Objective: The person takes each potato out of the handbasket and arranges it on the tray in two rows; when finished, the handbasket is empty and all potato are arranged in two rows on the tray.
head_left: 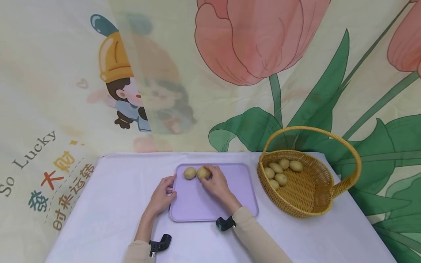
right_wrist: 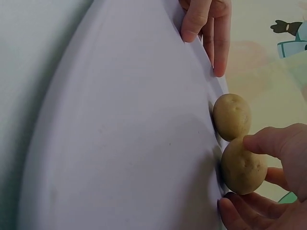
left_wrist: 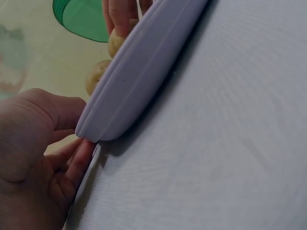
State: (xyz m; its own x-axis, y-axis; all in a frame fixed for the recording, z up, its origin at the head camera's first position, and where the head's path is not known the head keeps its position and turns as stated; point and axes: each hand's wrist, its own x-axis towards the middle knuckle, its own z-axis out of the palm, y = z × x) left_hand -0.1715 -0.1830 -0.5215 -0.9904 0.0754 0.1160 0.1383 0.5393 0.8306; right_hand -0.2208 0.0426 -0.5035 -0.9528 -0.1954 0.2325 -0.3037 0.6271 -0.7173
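Pinching: our right hand [head_left: 217, 183] holds one potato [head_left: 202, 172] from its right.
Second potato [head_left: 189, 173]: just left.
Tray [head_left: 227, 197]: left hand [head_left: 162, 196] grips left edge.

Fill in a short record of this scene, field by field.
Left hand: touches left rim of lilac rectangular tray
Right hand: grips round tan potato at tray's far side
Second round tan potato: on tray, left of gripped one
Container: brown woven basket with arched handle, right of tray; six potatoes visible inside
Surface: white cloth under tray
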